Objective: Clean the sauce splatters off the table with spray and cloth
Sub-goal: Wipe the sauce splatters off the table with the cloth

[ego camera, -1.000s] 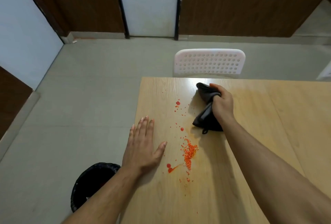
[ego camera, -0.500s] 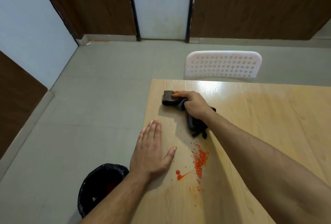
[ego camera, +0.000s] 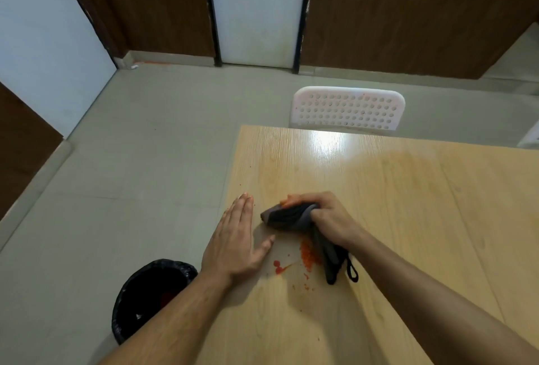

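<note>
My right hand grips a bunched dark grey cloth and presses it onto the wooden table near its left edge. The cloth's tail and loop trail back under my wrist. Red-orange sauce splatters lie just beside and below the cloth, with a red blob closer to me and sauce on my right fingertips. My left hand lies flat, fingers straight, on the table's left edge, a little left of the cloth. No spray bottle is in view.
A black-lined bin stands on the floor below the table's left edge. A white perforated chair back sits at the far side of the table. Grey tiled floor spreads to the left; a white door is at the back.
My right hand has dragged the cloth from the far left part of the table toward me, up to the sauce pile. The far specks are gone. My left hand stays flat.
</note>
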